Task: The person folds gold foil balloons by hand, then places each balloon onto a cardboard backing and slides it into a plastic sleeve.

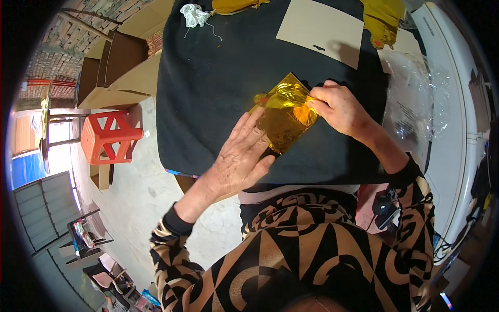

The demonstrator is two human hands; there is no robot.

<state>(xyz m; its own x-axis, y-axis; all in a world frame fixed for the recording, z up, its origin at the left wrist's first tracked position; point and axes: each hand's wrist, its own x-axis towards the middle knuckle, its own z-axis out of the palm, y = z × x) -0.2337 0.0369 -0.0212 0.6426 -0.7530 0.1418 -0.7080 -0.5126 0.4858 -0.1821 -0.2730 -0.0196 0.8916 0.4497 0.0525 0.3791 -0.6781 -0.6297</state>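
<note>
A shiny, see-through gold film pouch (288,125) lies on the black cloth-covered table (208,104) in front of me. My left hand (241,148) rests flat with its fingers stretched over the pouch's left edge. At the opposite edge, my right hand (340,106) pinches the film between thumb and fingers, and the film creases toward that grip. A small yellow bit with a reddish spot (261,99) pokes out just beyond my left fingertips; its kind is unclear. Whether anything lies inside the pouch cannot be made out.
Beige card sheet (319,31) lies at the far right, with mustard-coloured fabric (383,21) beside it. Clear plastic bags (410,99) cover the right edge. White string (194,15) sits far left. A red stool (106,138) and cardboard boxes (125,57) stand left of the table.
</note>
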